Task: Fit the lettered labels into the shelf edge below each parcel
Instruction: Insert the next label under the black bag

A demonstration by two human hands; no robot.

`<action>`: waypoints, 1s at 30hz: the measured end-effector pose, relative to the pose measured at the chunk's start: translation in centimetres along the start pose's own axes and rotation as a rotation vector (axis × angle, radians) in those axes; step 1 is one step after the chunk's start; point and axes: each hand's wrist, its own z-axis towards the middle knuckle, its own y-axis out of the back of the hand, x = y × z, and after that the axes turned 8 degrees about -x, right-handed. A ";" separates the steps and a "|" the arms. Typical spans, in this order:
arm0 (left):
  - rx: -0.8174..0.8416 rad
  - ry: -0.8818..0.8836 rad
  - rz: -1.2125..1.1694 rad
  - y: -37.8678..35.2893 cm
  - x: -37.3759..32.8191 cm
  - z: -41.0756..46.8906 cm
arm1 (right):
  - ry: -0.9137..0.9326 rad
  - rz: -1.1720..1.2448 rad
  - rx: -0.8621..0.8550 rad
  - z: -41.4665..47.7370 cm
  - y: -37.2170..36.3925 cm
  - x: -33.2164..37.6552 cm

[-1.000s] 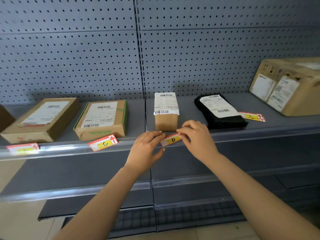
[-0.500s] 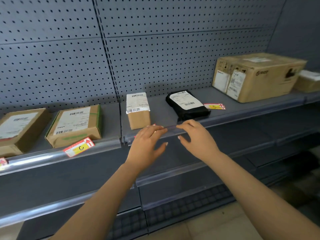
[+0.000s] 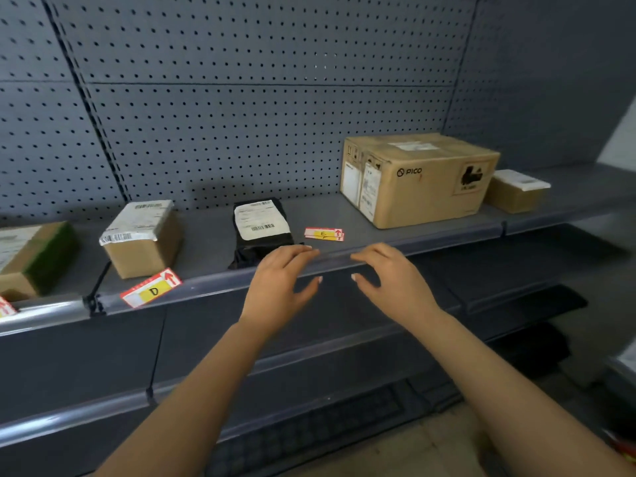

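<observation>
Nearest, left hand (image 3: 280, 287) and right hand (image 3: 392, 282), both spread and empty, fingertips at the shelf edge (image 3: 430, 241) by the black parcel (image 3: 261, 232). Further left in that edge, the D label (image 3: 151, 289), tilted, below the small brown parcel (image 3: 142, 241). On the shelf just right of the black parcel, loose E label (image 3: 323, 234). Toward the back right, large PICO box (image 3: 418, 177).

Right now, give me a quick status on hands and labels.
Left hand, right hand open, empty, at shelf edge. D label fitted. E label loose on shelf. Nothing blocking.
</observation>
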 end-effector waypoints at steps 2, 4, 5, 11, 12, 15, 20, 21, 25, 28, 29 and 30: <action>-0.025 0.053 0.014 -1.4 -0.7 0.9 | 0.025 0.018 0.000 0.6 0.7 -2.3; -0.029 0.083 0.022 -2.7 -1.2 1.6 | 0.039 0.032 0.006 1.5 0.9 -4.1; -0.026 0.086 0.027 -3.3 -1.4 1.9 | 0.041 0.042 0.013 2.0 0.7 -4.9; -0.015 0.096 0.080 -6.0 -0.3 4.2 | 0.103 0.118 0.043 5.8 -1.8 -7.4; -0.014 0.086 0.093 -6.4 0.3 4.8 | 0.112 0.127 0.048 6.6 -2.5 -7.7; -0.015 0.056 0.156 -7.7 2.3 6.8 | 0.138 0.126 0.055 9.3 -4.4 -8.4; 0.029 0.073 0.227 -10.0 5.0 9.2 | 0.146 0.075 0.138 13.8 -8.0 -9.8; 0.043 0.088 0.236 -10.4 5.3 9.3 | 0.149 0.061 0.162 14.5 -8.6 -10.0; 0.080 0.106 0.270 -11.3 6.3 9.4 | 0.144 -0.006 0.272 16.1 -10.7 -10.7; 0.076 0.119 0.276 -11.5 6.6 9.4 | 0.142 -0.043 0.351 16.4 -11.7 -11.3; 0.078 0.121 0.282 -11.5 6.6 9.4 | 0.144 -0.044 0.363 16.5 -11.9 -11.4; 0.082 0.122 0.288 -11.5 6.6 9.4 | 0.149 -0.039 0.365 16.5 -12.0 -11.5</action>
